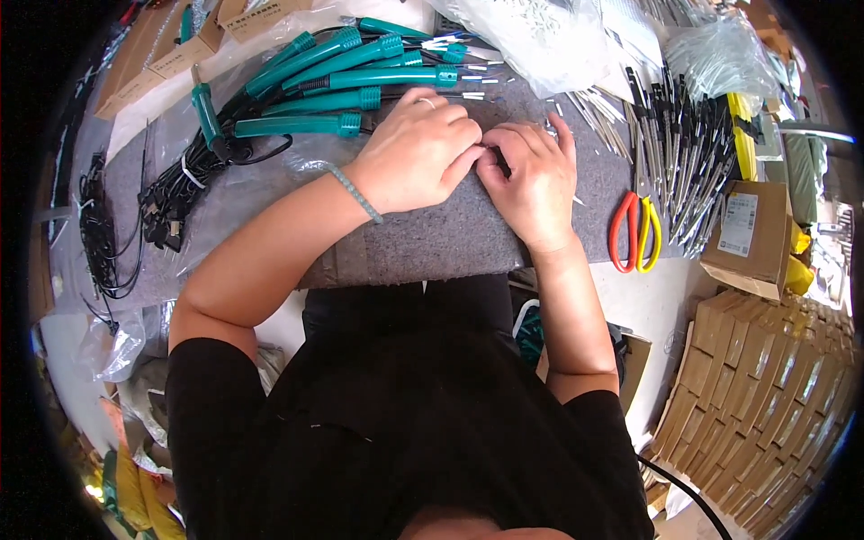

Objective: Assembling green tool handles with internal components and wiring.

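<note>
My left hand and my right hand meet over the grey cloth-covered table. Fingertips and thumbs of both are pinched together around something small and dark, mostly hidden by the fingers. A grey-green band circles my left wrist. Just beyond my left hand lies a bunch of teal soldering-iron handles with black cords. Short white sleeves stick out past the handles' ends. To the right of my right hand are scissors with one red and one yellow grip.
Metal rods with black leads pile up at the right, beside thin pale rods. A clear bag of white pieces sits at the back. Tied black cords lie at left. Cardboard boxes are stacked low on the right.
</note>
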